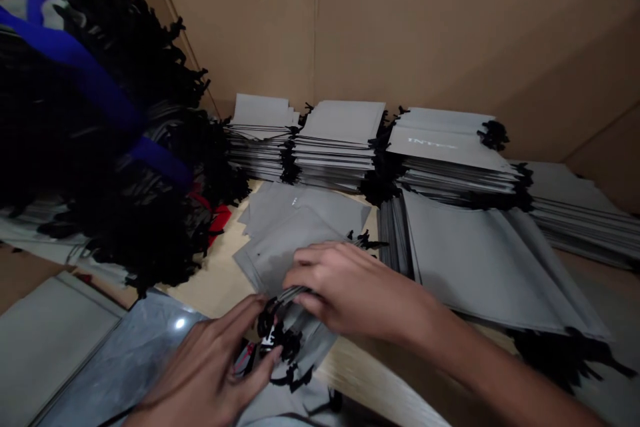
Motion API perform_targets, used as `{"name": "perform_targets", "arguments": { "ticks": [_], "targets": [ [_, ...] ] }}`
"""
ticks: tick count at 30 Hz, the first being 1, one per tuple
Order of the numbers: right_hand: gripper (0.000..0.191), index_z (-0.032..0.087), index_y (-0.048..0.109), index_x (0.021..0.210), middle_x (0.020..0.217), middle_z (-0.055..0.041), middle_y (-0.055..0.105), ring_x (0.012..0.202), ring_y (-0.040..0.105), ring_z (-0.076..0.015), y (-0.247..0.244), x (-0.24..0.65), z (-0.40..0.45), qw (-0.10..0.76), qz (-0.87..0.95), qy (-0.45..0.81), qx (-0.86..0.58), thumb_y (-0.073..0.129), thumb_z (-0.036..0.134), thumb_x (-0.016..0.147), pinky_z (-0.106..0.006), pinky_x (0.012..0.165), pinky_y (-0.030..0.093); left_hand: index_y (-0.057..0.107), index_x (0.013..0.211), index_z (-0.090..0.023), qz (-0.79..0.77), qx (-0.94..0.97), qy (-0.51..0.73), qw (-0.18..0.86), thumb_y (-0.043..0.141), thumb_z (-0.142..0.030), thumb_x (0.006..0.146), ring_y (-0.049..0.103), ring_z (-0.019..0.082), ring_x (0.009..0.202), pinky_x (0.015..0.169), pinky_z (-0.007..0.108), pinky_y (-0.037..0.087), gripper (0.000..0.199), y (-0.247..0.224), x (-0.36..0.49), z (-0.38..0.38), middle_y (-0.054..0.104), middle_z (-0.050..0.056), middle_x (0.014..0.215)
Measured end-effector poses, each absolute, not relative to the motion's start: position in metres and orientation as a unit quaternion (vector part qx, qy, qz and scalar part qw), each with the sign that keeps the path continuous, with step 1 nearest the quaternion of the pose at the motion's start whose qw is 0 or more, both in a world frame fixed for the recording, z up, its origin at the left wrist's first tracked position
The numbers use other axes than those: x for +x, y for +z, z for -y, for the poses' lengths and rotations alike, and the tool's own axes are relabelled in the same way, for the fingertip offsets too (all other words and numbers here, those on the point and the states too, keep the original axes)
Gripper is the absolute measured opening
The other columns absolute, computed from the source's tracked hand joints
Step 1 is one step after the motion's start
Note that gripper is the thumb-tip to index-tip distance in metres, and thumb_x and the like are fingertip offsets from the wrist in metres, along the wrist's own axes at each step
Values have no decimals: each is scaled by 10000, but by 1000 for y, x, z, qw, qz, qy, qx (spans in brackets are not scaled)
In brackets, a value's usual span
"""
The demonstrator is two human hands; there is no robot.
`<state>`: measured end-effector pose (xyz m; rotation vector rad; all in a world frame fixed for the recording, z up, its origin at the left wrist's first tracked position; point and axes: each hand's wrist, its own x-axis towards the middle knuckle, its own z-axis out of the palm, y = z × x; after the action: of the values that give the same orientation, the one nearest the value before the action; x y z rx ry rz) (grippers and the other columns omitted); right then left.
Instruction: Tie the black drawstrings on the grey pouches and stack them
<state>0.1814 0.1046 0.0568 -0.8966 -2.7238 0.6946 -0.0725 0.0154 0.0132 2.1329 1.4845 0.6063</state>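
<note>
Both of my hands are on a small bunch of grey drawstring pouches [320, 343] with black cords, low in the middle of the view. My left hand [213, 357] is closed around the end where the cords gather, thumb and fingers on either side of it. From the right, my right hand [345, 283] pinches the upper edges of the bunch between thumb and fingers. Part of the bunch is hidden behind my fingers. Just beyond lies a loose, fanned pile of flat grey pouches [305, 220] on the pale wooden surface.
Stacks of grey pouches [340, 121] line the back by a cardboard wall [425, 20]. A leaning batch of pouches [480, 253] stands at right. On the left rises a large heap of black cord ends [165, 213] with a blue strap [95, 73]. A shiny grey sheet [135, 353] lies front left.
</note>
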Motion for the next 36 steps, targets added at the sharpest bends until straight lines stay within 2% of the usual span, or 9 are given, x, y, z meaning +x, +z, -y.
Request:
{"name": "perform_targets", "arguments": {
  "ticks": [4,7,10,13,21,25,28,32,36],
  "targets": [
    [119,277,763,1119,1139,-19,741,1062,690,-209,57,183,-105,107,916,230,-311,695,227,1036,-332,922,480,623,1413,-351,-535,792,135,259,675,-369,991,663,118,502,512,218,560,425,22,-82,-11,776,50,1324],
    [109,271,766,1109,1137,-23,742,1064,693,-219,57,182,-106,93,916,230,-315,705,229,1030,-347,934,484,691,1174,-318,-545,780,133,276,579,-376,1053,740,155,666,639,223,581,175,26,-79,-9,785,10,1151],
    [126,259,772,1113,1152,-34,746,1089,697,-229,56,180,-105,83,915,235,-316,725,207,1009,-350,939,489,689,1000,-301,-563,765,153,273,580,-401,1066,767,207,819,720,245,581,162,22,-71,-6,761,-10,933],
    [145,258,768,1133,1189,-32,743,1132,692,-232,52,180,-105,93,914,242,-311,731,202,1004,-345,954,484,694,1049,-304,-565,768,168,248,659,-419,1030,758,220,816,710,265,585,121,11,-68,-4,766,2,937],
    [231,258,763,1174,1357,-59,712,1248,654,-259,47,187,-104,71,905,263,-326,757,178,956,-371,1051,464,643,1060,-297,-582,748,200,251,597,-323,1056,692,153,677,582,222,497,53,13,-72,-9,732,-37,879],
    [380,245,759,1213,1395,-87,695,1315,628,-308,55,188,-104,33,883,313,-348,845,445,901,-410,1105,458,671,1129,-310,-586,734,261,223,643,-377,1049,684,140,643,527,206,479,108,9,-72,-9,757,-41,900],
    [513,205,775,1173,1323,-117,725,1289,638,-337,60,181,-103,42,883,301,-356,749,663,943,-435,1092,465,706,1155,-308,-576,732,295,214,678,-358,1033,681,125,618,511,194,483,136,3,-71,-8,771,-34,946],
    [490,177,777,989,1057,-87,764,1054,710,-271,54,166,-100,100,914,225,-323,493,551,1129,-407,954,502,757,1179,-311,-582,705,325,243,692,-363,1023,696,132,644,524,190,503,177,2,-68,-7,793,-19,973],
    [183,207,737,1053,1044,-36,733,1083,698,-241,39,163,-99,128,917,241,-290,683,382,1041,-377,996,499,792,1130,-315,-590,689,328,265,728,-385,991,721,144,645,497,186,498,169,5,-66,-8,820,-4,996]
  ]
}}
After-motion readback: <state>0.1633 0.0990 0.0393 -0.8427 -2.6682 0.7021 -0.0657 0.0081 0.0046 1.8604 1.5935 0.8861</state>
